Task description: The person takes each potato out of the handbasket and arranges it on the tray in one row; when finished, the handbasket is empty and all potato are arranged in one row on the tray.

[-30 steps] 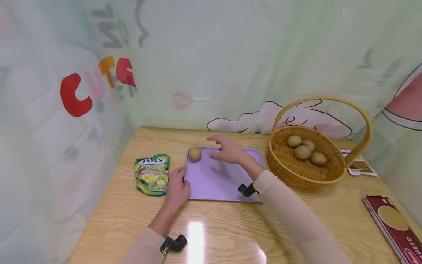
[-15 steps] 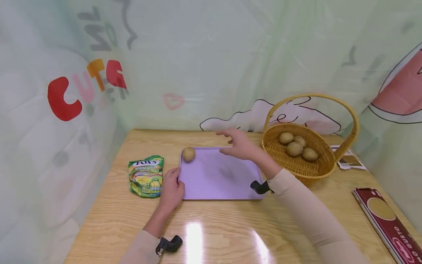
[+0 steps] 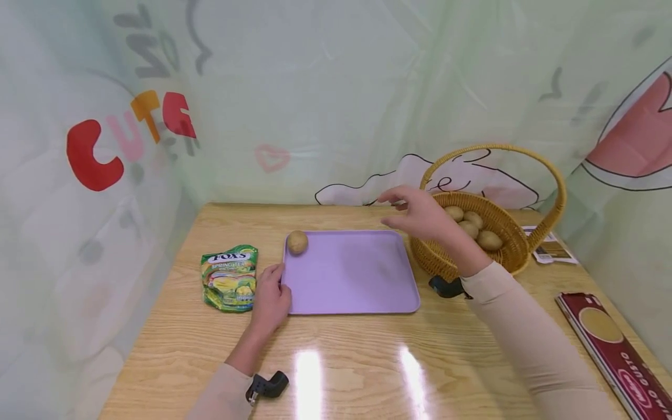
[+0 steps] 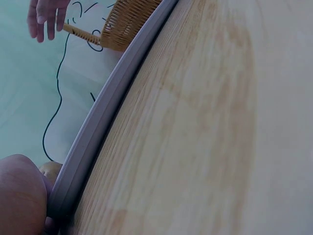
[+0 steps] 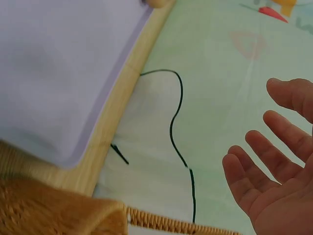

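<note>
In the head view my left hand (image 3: 270, 300) grips the left edge of a lilac tray (image 3: 352, 280), its thumb at the rim in the left wrist view. One round brown potato (image 3: 297, 242) sits in the tray's far left corner, just beyond that hand. My right hand (image 3: 417, 213) is raised in the air by the tray's far right corner, fingers spread and nothing between them; the right wrist view shows its bare palm (image 5: 286, 205). Behind its wrist stands a wicker basket (image 3: 446, 268) with several potatoes (image 3: 490, 240) inside, partly hidden by the hand.
A green Fox's candy bag (image 3: 229, 279) lies left of my left hand. The basket's tall handle (image 3: 560, 198) arches upward. A flat packet (image 3: 553, 251) lies behind the basket, and a dark red box (image 3: 611, 350) lies along the table's right side. Printed curtains (image 3: 294, 87) enclose the table (image 3: 357, 367).
My right hand has moved right, from above the tray near the potato toward the basket, staying empty. The left hand stays at the tray's edge. The head view has shifted slightly to the right.
</note>
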The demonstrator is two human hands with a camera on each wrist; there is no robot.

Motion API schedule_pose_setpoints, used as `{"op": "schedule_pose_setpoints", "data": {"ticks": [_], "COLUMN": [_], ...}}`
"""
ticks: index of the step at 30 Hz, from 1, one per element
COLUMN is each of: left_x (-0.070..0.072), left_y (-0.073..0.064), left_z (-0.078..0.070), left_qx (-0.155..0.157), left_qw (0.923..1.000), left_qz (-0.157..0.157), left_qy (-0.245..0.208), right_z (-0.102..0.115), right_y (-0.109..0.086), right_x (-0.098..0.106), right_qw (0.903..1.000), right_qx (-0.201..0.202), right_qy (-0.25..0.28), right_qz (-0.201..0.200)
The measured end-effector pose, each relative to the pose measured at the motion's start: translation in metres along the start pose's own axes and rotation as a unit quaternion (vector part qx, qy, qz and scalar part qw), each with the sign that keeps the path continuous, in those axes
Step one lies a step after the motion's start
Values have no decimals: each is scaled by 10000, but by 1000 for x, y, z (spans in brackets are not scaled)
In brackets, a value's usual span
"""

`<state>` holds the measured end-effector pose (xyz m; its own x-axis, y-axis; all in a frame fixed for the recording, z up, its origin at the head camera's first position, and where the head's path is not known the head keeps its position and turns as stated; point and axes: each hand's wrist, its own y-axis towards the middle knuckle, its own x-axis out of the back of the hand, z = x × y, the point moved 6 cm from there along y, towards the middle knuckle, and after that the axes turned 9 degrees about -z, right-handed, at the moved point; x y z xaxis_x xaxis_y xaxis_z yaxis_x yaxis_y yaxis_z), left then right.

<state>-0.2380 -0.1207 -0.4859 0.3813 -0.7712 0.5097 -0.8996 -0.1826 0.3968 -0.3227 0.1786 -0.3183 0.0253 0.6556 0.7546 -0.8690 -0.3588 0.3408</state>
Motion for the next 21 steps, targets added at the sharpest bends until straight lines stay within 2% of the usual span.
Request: {"op": "schedule_pose_setpoints", "data": {"ticks": [10, 15, 21], "left_x": [2, 6, 9], "left_y": [0, -3, -5], "left_z": [3, 3, 5], "left_qx": [57, 87, 139], "left_qw": [9999, 9999, 9998], "left_qz": [61, 69, 104], "left_qy": [62, 50, 78], "right_z": [-18, -35, -58], "right_y": [-10, -14, -16], "right_x": [33, 45, 60], "right_qw": [9991, 9972, 9954], "right_qx": [-369, -681, -828], "right_qy": [-177, -277, -473], "right_qz": [53, 159, 109]}}
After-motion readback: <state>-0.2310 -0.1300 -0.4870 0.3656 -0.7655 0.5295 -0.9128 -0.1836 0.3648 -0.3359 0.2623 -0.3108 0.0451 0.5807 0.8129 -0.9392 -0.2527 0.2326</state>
